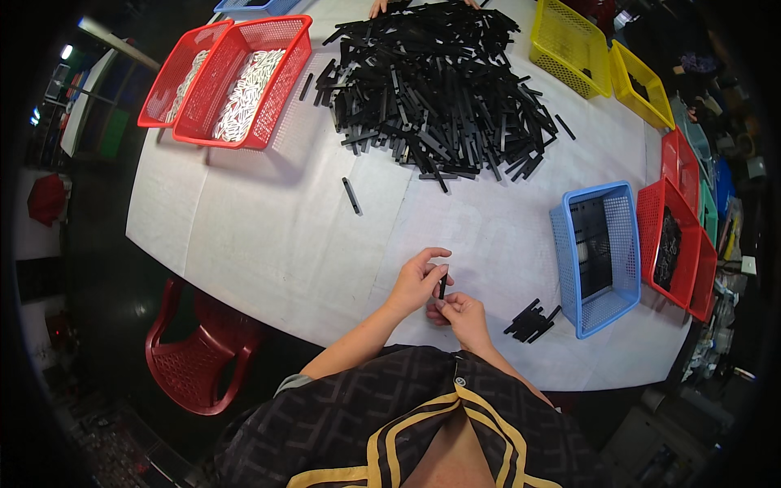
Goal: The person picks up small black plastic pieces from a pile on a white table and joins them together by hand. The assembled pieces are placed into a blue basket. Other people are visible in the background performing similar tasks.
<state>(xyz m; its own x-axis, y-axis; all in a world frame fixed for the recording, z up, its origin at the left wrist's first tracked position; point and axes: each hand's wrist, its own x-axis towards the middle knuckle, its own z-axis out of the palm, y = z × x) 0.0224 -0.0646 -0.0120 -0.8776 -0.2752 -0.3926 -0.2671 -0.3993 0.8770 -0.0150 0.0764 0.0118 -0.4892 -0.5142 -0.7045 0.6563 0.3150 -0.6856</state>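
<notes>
Close in front of me, over the near part of the white table, my left hand (423, 279) and my right hand (460, 311) meet around one small black strip (442, 286). The left thumb and fingers pinch its upper part, while the right fingertips grip the lower end. The strip stands roughly upright between them. To the right lies a small group of similar black strips (532, 322). A large heap of black strips (439, 89) covers the far middle of the table. One lone strip (351, 196) rests nearer, left of the heap.
Red baskets (281, 106) with white pieces stand at the far left. A blue basket (567, 268) holding black pieces is at right, beside red baskets (687, 268). Yellow baskets (561, 53) stand far right. Another person's hand (378, 7) shows behind the heap. A red chair (195, 358) stands left.
</notes>
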